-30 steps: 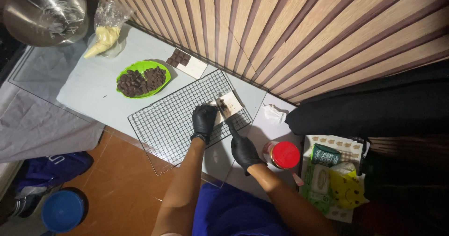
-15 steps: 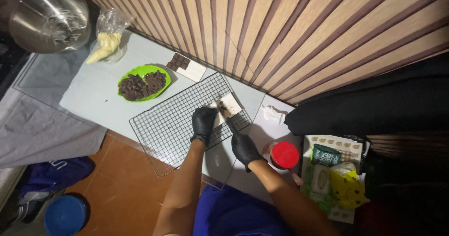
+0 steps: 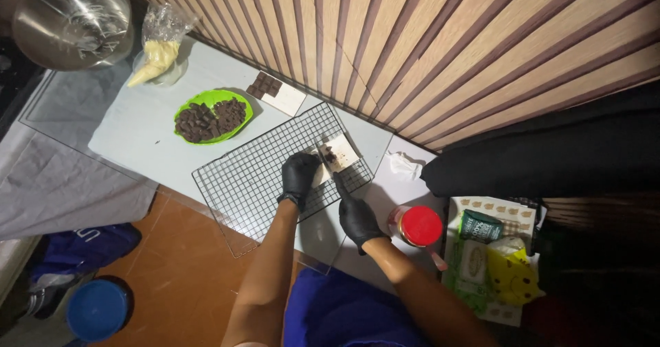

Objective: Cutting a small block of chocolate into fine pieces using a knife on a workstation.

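While both hands wear black gloves, the left hand (image 3: 300, 175) presses down on a small white slab (image 3: 337, 153) that lies on the far corner of the black wire rack (image 3: 247, 182). The right hand (image 3: 355, 216) is closed around something thin that touches the slab; I cannot tell what it is. Behind the rack sits a green plate (image 3: 213, 115) full of brown chunks. A jar with a red lid (image 3: 421, 225) stands just beside the right wrist.
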